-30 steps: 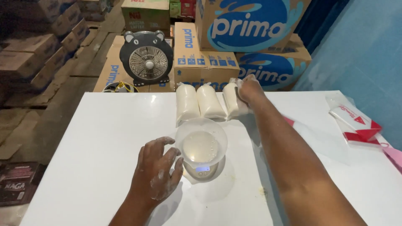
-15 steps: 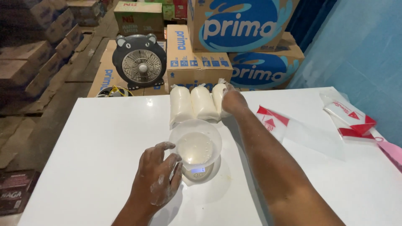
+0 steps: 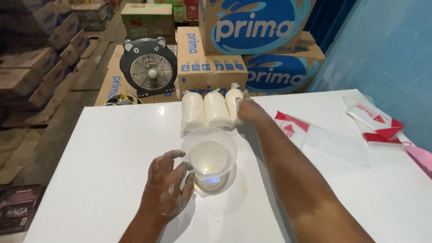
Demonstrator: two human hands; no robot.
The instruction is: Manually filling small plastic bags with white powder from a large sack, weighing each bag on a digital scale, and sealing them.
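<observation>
1. My right hand [image 3: 247,109] is stretched far out, and its fingers are wrapped around the last white bag [image 3: 234,105] in a row of three at the far edge of the tabletop [image 3: 103,171].
2. My left hand [image 3: 168,189] lies loose beside the clear bowl [image 3: 209,155]. It holds nothing, and its fingertips just touch the bowl's side. It is dusty with white powder.
3. To do this well, I think I should press the bag close against the middle bag [image 3: 217,110] so the row is neat, and hold it gently so the thin plastic does not tear.
4. I should keep my other hand calm, so the bowl does not slide off the small scale [image 3: 211,182] under it.
5. The bags are soft, fat and long like little pillows, packed tight with something white. The first bag [image 3: 192,111] touches the middle one.
6. The bowl is round and see-through, with a little white powder at the bottom.
7. The tabletop is smooth, white and shiny.
8. To my right lie flat empty plastic bags [image 3: 333,141] with red marks. They look thin and slippery.
9. Behind the tabletop are brown and blue cardboard boxes [image 3: 261,45] and a small dark fan [image 3: 152,69] with round ears.
</observation>
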